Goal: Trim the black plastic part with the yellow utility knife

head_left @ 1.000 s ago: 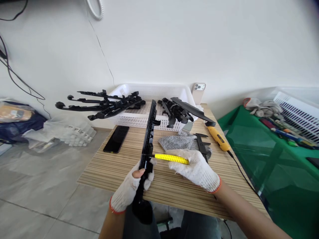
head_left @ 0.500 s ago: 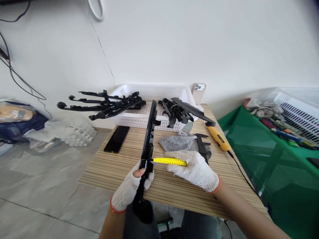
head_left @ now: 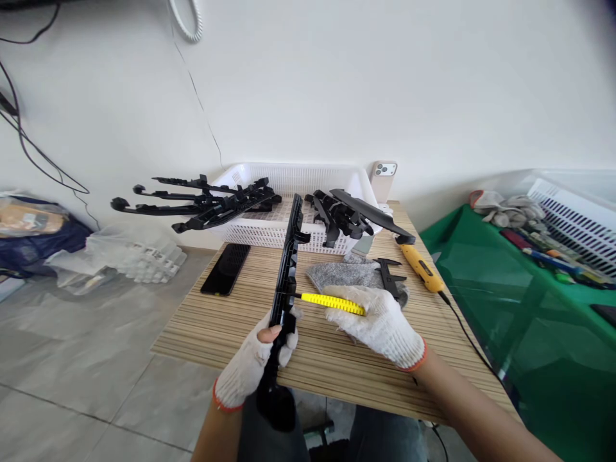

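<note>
My left hand (head_left: 251, 366) grips the long black plastic part (head_left: 285, 292) near its lower end; it runs away from my fingers toward the white basket (head_left: 289, 176), which holds more black parts (head_left: 344, 215). My right hand (head_left: 380, 324) is closed around the yellow utility knife (head_left: 331, 303), its tip touching the part just beyond my left fingertips. Bare table (head_left: 216, 327) lies left of them

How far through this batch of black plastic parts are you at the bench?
Two groups of black parts rest on the white basket: a left stack and a right stack; which is finished cannot be told. In hand: the left hand grips a long black part, and the right hand holds a yellow knife with its tip against that part's edge. This part's trimming is unfinished.
</note>
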A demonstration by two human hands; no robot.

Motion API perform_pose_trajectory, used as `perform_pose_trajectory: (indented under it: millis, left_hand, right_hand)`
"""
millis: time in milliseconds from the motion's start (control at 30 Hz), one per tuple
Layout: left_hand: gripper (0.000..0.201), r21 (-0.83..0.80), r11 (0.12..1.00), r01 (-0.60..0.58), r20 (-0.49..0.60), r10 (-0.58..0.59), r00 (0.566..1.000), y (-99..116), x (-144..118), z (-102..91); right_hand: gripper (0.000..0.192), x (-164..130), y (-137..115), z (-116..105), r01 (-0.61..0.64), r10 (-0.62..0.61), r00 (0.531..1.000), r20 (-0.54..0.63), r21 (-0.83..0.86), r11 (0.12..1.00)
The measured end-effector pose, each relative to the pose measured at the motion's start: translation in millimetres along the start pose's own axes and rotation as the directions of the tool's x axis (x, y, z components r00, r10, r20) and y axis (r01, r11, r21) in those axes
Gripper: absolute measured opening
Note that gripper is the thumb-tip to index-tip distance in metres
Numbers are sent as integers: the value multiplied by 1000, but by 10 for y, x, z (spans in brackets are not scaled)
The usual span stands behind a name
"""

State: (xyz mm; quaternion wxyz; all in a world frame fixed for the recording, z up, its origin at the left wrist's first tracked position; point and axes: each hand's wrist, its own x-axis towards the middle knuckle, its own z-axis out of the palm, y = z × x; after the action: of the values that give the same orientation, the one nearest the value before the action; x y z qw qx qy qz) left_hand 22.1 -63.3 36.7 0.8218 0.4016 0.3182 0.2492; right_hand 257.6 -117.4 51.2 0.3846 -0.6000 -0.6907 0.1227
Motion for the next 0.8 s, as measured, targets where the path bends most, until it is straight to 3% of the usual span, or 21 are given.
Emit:
perform_pose_trajectory:
  millis: [467, 800]
  left_hand:
    - [62, -12, 1000, -10, 24, 11, 1000, -4, 24, -19]
    - [59, -35, 999, 7, 24, -6, 1000, -55, 68, -76]
  right_hand:
    - [36, 4, 6, -29, 14, -14, 998, 66, 2, 1000]
    - [36, -7, 14, -16, 11, -11, 1000, 9, 4, 1000]
